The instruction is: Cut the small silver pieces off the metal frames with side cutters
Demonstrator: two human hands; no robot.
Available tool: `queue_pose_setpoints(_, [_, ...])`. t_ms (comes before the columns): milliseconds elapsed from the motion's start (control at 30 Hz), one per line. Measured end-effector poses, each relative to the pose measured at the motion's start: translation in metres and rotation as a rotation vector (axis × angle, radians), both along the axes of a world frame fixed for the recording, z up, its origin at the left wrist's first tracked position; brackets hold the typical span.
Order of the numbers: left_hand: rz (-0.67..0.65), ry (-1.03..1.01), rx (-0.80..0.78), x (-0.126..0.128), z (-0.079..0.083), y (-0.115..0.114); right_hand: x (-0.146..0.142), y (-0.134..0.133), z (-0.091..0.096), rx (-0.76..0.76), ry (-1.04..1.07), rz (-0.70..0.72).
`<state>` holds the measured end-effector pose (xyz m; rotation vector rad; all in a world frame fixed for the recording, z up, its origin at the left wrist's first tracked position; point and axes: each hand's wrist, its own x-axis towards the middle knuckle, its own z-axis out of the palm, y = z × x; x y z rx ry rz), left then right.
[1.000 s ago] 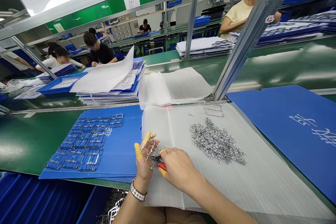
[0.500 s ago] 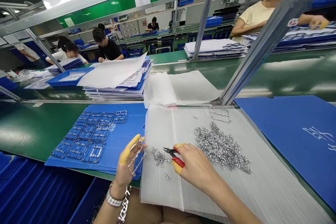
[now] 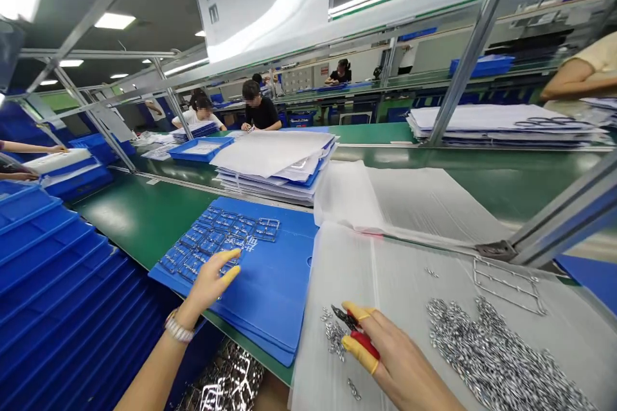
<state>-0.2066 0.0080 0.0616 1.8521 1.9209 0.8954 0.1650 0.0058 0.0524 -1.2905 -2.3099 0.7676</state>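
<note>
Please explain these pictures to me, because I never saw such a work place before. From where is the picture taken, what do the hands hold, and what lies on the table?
There is no machine here. These are a person's own bare hands, seen from a camera worn on the head, which looks forward and down. The right hand holds small red-handled side cutters, and its fingers wear yellow covers. The left hand holds nothing and is open above a blue plastic board, next to metal frames laid on it. On the white foam sheet lie a big heap of small metal pieces and one more metal frame. Another worker sits farther back.
</note>
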Motion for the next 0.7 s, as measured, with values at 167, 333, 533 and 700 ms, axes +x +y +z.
queue_pose_setpoints(167, [-0.125, 0.122, -0.066, 0.030, -0.004, 0.113, -0.001, -0.006, -0.013, 0.066, 0.036, -0.106])
queue_pose_setpoints(333, [-0.188, 0.058, -0.154, 0.050, -0.005, 0.166, 0.019, -0.017, -0.022, 0.128, -0.020, -0.211])
queue_pose_setpoints(533, [-0.264, -0.254, -0.144, 0.068, -0.001, 0.130, 0.022, -0.018, -0.011, 0.051, -0.078, -0.205])
queue_pose_setpoints(700, [-0.290, -1.425, -0.285, 0.107, -0.006, 0.064, 0.004, -0.009, -0.008, -0.038, -0.103, -0.135])
